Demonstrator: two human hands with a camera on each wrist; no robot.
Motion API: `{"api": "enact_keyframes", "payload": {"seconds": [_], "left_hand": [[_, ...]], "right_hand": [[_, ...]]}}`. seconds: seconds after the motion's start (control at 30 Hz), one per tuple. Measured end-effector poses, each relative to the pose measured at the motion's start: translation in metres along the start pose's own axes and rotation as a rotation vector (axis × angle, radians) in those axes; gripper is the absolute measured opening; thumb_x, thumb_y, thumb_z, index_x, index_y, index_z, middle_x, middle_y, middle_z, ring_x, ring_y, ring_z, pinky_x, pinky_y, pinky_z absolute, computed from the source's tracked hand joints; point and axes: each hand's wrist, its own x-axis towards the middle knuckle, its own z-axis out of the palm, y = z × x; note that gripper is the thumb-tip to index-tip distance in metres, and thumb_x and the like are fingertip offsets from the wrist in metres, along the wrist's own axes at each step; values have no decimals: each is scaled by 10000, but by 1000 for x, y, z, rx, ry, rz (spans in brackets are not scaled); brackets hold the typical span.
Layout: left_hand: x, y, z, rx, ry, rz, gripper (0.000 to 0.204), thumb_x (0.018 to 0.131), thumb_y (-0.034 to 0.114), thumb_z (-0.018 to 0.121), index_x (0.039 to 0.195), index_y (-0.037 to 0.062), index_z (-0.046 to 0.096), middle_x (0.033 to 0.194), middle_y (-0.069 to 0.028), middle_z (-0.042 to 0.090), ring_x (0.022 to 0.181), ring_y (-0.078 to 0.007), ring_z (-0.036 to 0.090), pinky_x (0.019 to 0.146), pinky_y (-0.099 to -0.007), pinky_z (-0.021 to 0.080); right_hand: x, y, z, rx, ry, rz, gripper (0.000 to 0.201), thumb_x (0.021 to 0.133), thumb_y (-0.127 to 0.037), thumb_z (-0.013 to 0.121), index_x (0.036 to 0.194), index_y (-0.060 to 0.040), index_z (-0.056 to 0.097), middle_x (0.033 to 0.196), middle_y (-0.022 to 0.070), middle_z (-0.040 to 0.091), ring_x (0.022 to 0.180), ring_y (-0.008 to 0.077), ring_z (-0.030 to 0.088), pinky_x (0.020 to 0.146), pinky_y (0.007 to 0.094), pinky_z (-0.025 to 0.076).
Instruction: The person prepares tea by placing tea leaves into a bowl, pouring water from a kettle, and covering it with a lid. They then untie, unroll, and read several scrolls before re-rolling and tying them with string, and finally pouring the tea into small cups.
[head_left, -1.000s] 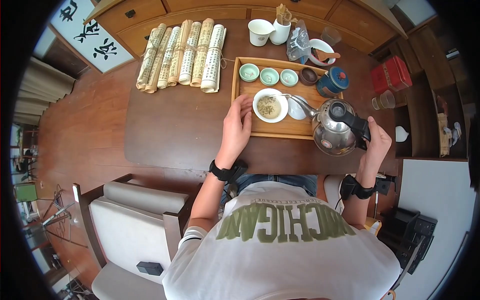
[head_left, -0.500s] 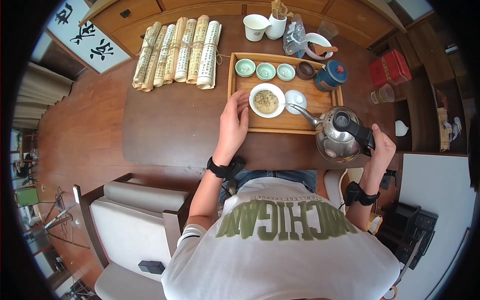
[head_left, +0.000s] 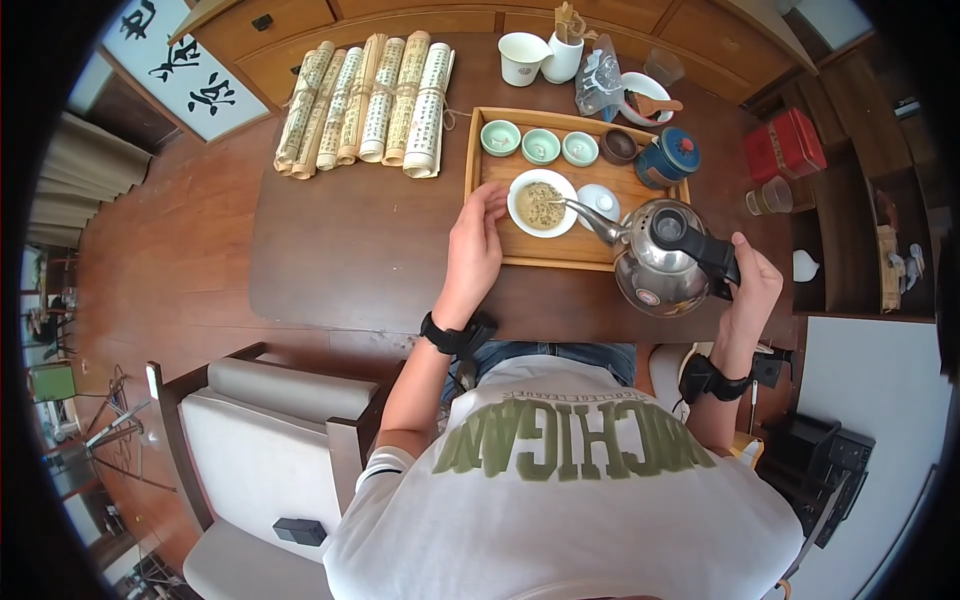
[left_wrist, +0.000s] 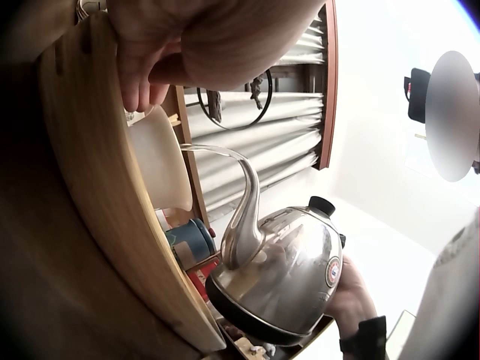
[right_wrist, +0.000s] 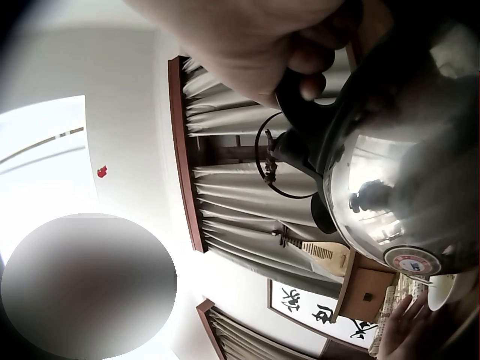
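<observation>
My right hand [head_left: 755, 285] grips the black handle of a steel kettle [head_left: 650, 285], which is raised by the near right corner of the wooden tray [head_left: 555, 250]. The kettle's thin curved spout [left_wrist: 247, 199] points left, its tip over the right side of a white bowl [head_left: 541, 233]. Pale liquid with loose tea leaves is in the bowl. Close at the bowl's left side is my left hand [head_left: 474, 245], fingers extended; in the left wrist view its fingertips [left_wrist: 142, 97] are right at the rim. A white lid [head_left: 598, 203] lies right of the bowl.
Along the tray's back stand three pale green cups [head_left: 541, 147], a dark cup [head_left: 619, 146] and a blue canister [head_left: 668, 158]. Tied paper scrolls [head_left: 365, 105] lie at the left. Behind are a white pitcher [head_left: 523, 60] and a utensil holder [head_left: 562, 62]; a red tin [head_left: 785, 147] stands right.
The spout tip drew back from over the bowl's middle to its right side. Since half a second ago, the kettle body has come a little closer to the bowl. My left hand keeps its place.
</observation>
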Motion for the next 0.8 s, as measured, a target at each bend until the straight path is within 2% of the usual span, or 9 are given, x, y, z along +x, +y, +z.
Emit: {"api": "enact_keyframes", "payload": {"seconds": [0.33, 0.6, 0.73, 0.8], "left_hand": [[1, 2, -1, 29, -11, -11, 431, 960, -189, 402, 1360, -58, 491, 1273, -217, 649, 1199, -299, 666, 1034, -382, 559], [1, 3, 0, 35, -7, -5, 445, 949, -192, 413, 1363, -49, 493, 1269, -221, 651, 1184, -313, 673, 1027, -385, 560], [1, 3, 0, 42, -10, -11, 423, 957, -189, 431, 1353, -58, 498, 1268, -202, 658, 1196, -282, 668, 1032, -374, 560], [1, 4, 0, 44, -12, -20, 424, 956, -190, 435, 1353, -59, 499, 1270, -200, 658, 1199, -280, 666, 1034, -372, 560]], "right_hand": [[14, 7, 8, -24, 50, -38, 270, 960, -176, 757, 750, -7, 743, 648, -50, 552, 573, 35, 408, 534, 245, 268], [9, 7, -10, -79, 78, -43, 298, 957, -180, 759, 716, -12, 712, 631, -52, 536, 564, 35, 408, 533, 240, 267], [1, 3, -18, -97, 78, -25, 302, 958, -184, 758, 715, -9, 715, 628, -57, 529, 564, 33, 398, 533, 243, 258], [0, 6, -30, -133, 42, -18, 294, 969, -196, 749, 738, -16, 719, 655, -46, 566, 578, 35, 439, 541, 233, 294]]}}
